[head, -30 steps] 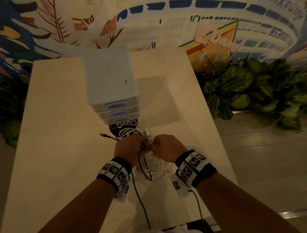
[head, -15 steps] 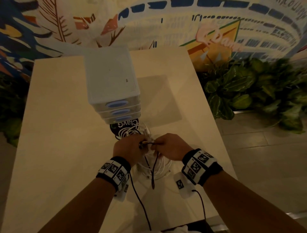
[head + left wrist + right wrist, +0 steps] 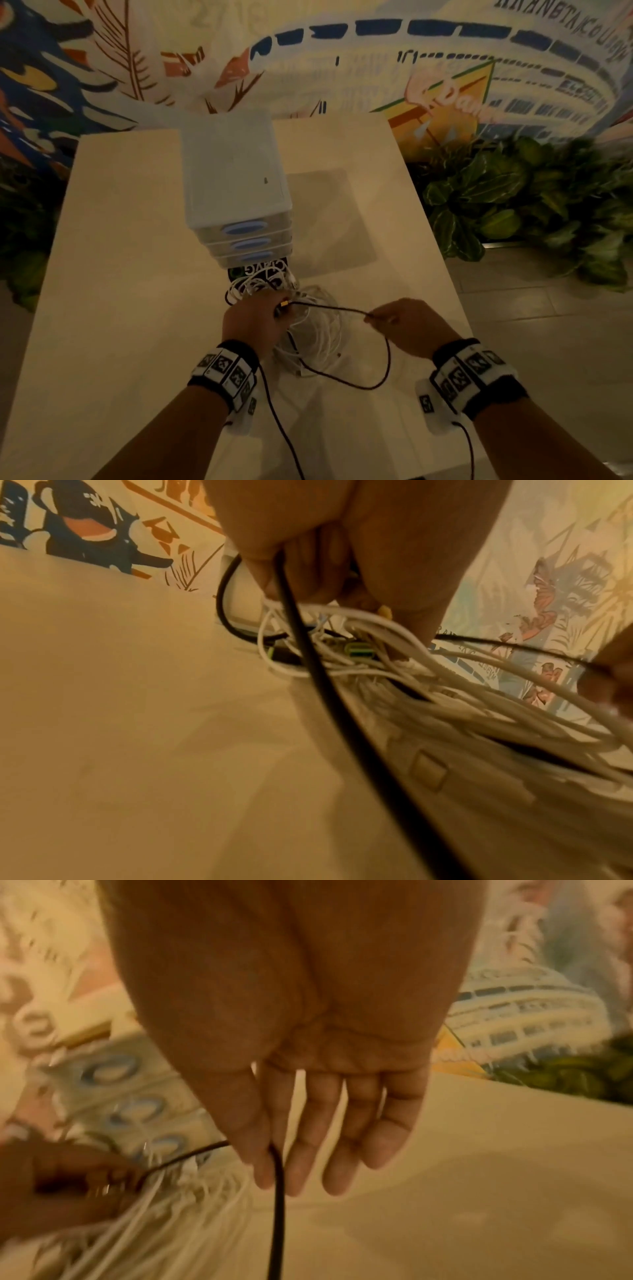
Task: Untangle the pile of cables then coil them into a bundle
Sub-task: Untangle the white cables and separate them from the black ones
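A tangle of white cables lies on the table in front of a drawer unit. My left hand grips the bunch together with the gold-tipped plug end of a thin black cable. In the left wrist view its fingers curl round the white cables and the black cable. My right hand is apart to the right and pinches the black cable. The right wrist view shows thumb and forefinger on the black cable, with the other fingers straight. The black cable sags in a loop between the hands.
A white drawer unit with three blue handles stands mid-table, a black printed card at its foot. The pale table ends close to my right wrist. Leafy plants and floor lie to the right. Thin sensor wires trail from both wristbands.
My right hand has moved right, away from the left, drawing a span of black cable out of the tangle. The left hand stayed on the bunch.
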Action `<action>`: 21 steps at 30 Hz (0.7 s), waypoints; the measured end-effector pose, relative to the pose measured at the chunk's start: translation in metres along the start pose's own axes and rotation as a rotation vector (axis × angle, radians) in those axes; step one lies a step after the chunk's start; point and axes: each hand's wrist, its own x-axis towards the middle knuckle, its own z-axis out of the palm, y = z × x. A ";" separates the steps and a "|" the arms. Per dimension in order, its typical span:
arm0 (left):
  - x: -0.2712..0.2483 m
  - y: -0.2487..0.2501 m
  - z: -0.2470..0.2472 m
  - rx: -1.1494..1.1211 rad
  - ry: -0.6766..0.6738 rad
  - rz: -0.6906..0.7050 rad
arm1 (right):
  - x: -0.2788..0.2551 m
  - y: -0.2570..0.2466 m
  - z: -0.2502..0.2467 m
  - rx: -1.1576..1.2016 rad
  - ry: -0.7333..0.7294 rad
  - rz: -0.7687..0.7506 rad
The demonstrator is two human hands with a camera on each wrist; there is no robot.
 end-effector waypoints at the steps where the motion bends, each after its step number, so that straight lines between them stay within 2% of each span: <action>1: 0.001 0.000 0.001 0.008 -0.001 0.003 | 0.004 0.000 0.003 -0.061 -0.038 0.012; 3: 0.002 0.003 0.002 0.022 -0.009 0.005 | 0.007 -0.016 0.006 -0.002 -0.012 -0.040; 5: 0.003 0.007 0.000 0.048 -0.007 -0.004 | 0.007 -0.043 0.008 0.084 0.219 -0.146; 7: 0.005 0.011 0.000 0.102 -0.014 -0.007 | 0.005 -0.074 0.013 -0.068 0.483 -0.239; 9: 0.005 0.016 0.000 0.158 -0.004 -0.008 | 0.006 -0.095 0.024 -0.253 0.589 -0.321; 13: 0.003 0.023 -0.003 0.211 -0.037 0.029 | 0.024 -0.102 0.045 -0.441 0.441 -0.389; 17: 0.002 0.020 -0.003 0.197 -0.045 0.034 | 0.037 -0.089 0.041 -0.590 0.191 -0.340; 21: -0.002 0.013 -0.004 0.154 -0.036 0.044 | 0.039 -0.080 0.037 -0.563 0.179 -0.392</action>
